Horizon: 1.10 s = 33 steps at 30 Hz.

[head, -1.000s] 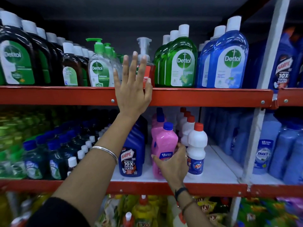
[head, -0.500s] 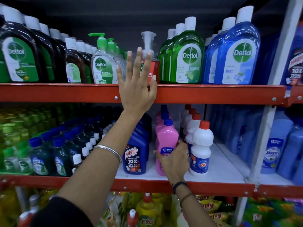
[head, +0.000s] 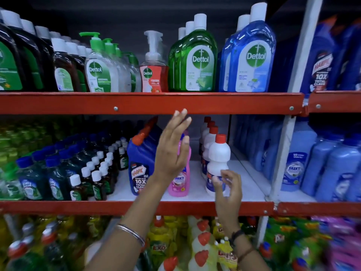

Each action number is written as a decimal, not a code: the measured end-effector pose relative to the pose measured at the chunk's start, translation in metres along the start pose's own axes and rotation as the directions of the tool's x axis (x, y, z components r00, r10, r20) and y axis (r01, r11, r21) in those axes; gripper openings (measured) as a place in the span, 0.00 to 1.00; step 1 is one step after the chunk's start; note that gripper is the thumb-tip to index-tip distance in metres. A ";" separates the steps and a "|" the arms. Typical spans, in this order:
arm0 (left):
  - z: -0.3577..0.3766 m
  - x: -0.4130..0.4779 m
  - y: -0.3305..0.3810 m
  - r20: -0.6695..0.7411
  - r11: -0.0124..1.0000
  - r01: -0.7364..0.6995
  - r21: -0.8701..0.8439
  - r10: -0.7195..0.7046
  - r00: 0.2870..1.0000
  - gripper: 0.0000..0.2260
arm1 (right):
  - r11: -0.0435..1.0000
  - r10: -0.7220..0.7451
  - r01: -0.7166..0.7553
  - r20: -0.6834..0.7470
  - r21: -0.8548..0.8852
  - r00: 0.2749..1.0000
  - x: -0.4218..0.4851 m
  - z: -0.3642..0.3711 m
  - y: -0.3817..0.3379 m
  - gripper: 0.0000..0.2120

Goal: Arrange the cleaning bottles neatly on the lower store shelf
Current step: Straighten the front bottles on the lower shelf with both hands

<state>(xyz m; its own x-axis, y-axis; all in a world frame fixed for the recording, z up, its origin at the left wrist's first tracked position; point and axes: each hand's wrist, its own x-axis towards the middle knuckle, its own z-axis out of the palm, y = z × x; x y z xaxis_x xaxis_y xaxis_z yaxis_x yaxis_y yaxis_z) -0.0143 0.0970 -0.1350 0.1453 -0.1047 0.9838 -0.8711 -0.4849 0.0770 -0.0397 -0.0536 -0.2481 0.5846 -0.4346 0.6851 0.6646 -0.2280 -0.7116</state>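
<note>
On the white lower shelf (head: pixel 248 194) stand a dark blue Harpic bottle (head: pixel 139 173), a pink Shakti bottle (head: pixel 179 184) and a row of white bottles with red caps (head: pixel 218 153). My left hand (head: pixel 172 153) is raised with fingers spread, in front of the pink bottle and just under the upper shelf's red edge (head: pixel 78 103); it holds nothing. My right hand (head: pixel 228 190) is at the base of the front white bottle, fingers curled and apart, fingertips by its blue label. Whether they touch it is unclear.
Small dark bottles with white caps (head: pixel 97 173) and blue-capped green bottles (head: pixel 54 178) fill the shelf's left. A white upright post (head: pixel 283 153) separates light blue Shakti bottles (head: pixel 295 169) at right. Dettol bottles (head: pixel 199 61) stand above, yellow Exo bottles (head: pixel 160 243) below.
My left hand has come off the upper shelf's red edge and dropped in front of the pink bottle. My right hand has shifted right, from the pink bottle to the front white bottle.
</note>
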 end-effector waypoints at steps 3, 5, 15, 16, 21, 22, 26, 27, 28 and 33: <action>0.029 -0.034 0.015 0.079 0.966 0.223 -0.132 -0.214 0.974 0.18 | 0.990 0.132 -0.131 -0.025 0.047 0.991 0.015 -0.029 0.012 0.13; 0.046 -0.051 0.024 0.121 0.908 0.368 -0.200 -0.349 0.929 0.18 | 0.965 0.240 -0.241 0.022 0.107 0.971 0.027 -0.040 0.018 0.17; 0.109 -0.099 0.042 0.389 0.427 0.868 -0.255 -0.776 0.496 0.27 | 0.677 0.644 -0.715 0.330 0.174 0.690 0.058 -0.044 0.034 0.31; 0.108 -0.094 0.048 0.396 0.398 0.875 -0.275 -0.783 0.480 0.21 | 0.637 0.663 -0.744 0.351 0.200 0.661 0.060 -0.045 0.034 0.32; 0.111 -0.087 0.057 0.403 0.274 0.889 -0.366 -0.815 0.417 0.19 | 0.586 0.648 -0.780 0.450 0.220 0.614 0.061 -0.053 0.037 0.35; 0.113 -0.089 0.054 0.397 0.264 0.892 -0.367 -0.823 0.407 0.21 | 0.589 0.644 -0.778 0.453 0.219 0.616 0.062 -0.053 0.038 0.35; 0.117 -0.091 0.045 0.403 0.207 0.914 -0.348 -0.848 0.345 0.24 | 0.592 0.643 -0.777 0.458 0.211 0.614 0.064 -0.053 0.040 0.36; 0.116 -0.090 0.044 0.411 0.188 0.919 -0.346 -0.851 0.328 0.24 | 0.592 0.642 -0.777 0.459 0.212 0.614 0.065 -0.053 0.041 0.36; 0.115 -0.089 0.043 0.422 0.164 0.923 -0.347 -0.852 0.310 0.25 | 0.592 0.641 -0.777 0.460 0.213 0.614 0.065 -0.053 0.042 0.36; 0.112 -0.084 0.040 0.459 0.111 0.931 -0.348 -0.846 0.273 0.25 | 0.604 0.635 -0.771 0.463 0.201 0.618 0.066 -0.053 0.047 0.37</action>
<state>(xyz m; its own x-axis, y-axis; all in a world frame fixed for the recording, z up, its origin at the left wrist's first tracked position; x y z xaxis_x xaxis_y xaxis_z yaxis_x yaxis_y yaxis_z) -0.0090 -0.0113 -0.2325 0.9915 -0.0170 0.1291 -0.1251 0.1507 0.9806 0.0052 -0.1395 -0.2449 0.9990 -0.0098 0.0437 0.0441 0.3726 -0.9269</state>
